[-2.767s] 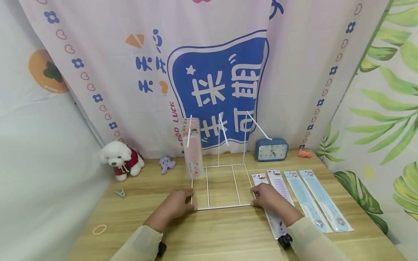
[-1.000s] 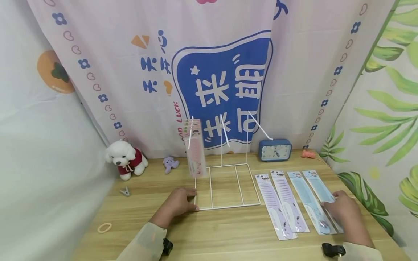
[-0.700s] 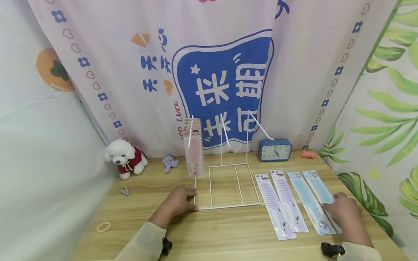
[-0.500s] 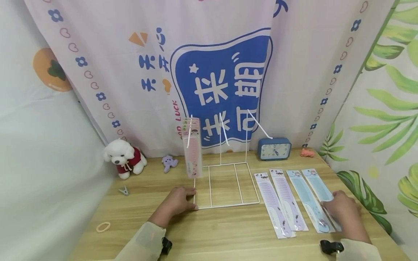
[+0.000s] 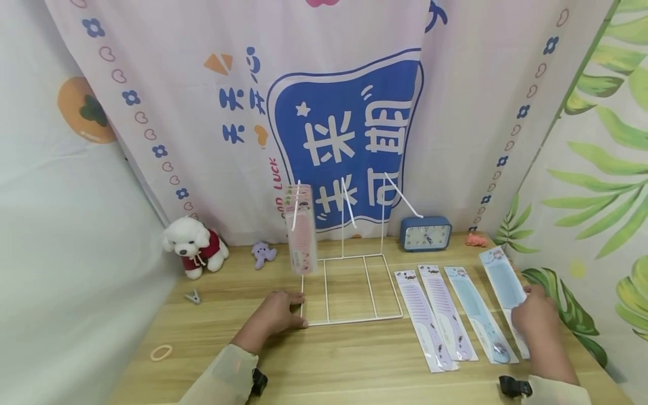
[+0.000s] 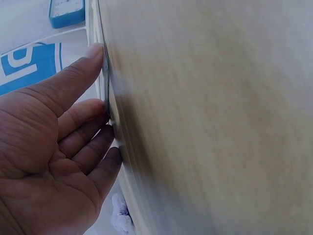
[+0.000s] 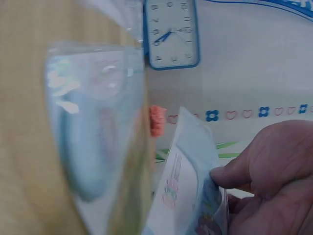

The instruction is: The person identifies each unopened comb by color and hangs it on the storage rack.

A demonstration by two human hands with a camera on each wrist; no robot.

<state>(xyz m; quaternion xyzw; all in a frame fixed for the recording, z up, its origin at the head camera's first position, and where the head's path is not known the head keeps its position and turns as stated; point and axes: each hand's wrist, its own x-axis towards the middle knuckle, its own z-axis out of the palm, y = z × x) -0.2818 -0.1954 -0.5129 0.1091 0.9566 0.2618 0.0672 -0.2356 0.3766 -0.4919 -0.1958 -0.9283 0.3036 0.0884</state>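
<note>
My left hand [image 5: 275,312] holds the front left corner of a white wire display rack [image 5: 354,321], thumb at the front rail and fingers at the side. From the rack's left hook hang several packaged pink combs [image 5: 302,239]; its middle and right hooks are bare. At the far right, my right hand [image 5: 539,323] pinches a packaged light-blue comb [image 5: 503,275] by its right edge, the pack's far end tilted up. The right wrist view shows the thumb on this pack [image 7: 176,181]. Left of it lie another packaged blue comb [image 5: 473,306] and two packaged purple combs [image 5: 421,315].
Behind the rack's right side stands a blue alarm clock [image 5: 426,234], with a small coral-coloured item [image 5: 476,240] to its right. On the left are a plush dog [image 5: 194,247], a small purple toy [image 5: 263,255], a clip [image 5: 193,297] and a pale ring [image 5: 153,355].
My right hand has gone from the rack's front right corner to the rightmost blue comb and tilted its far end up. My left hand stays at the rack.
</note>
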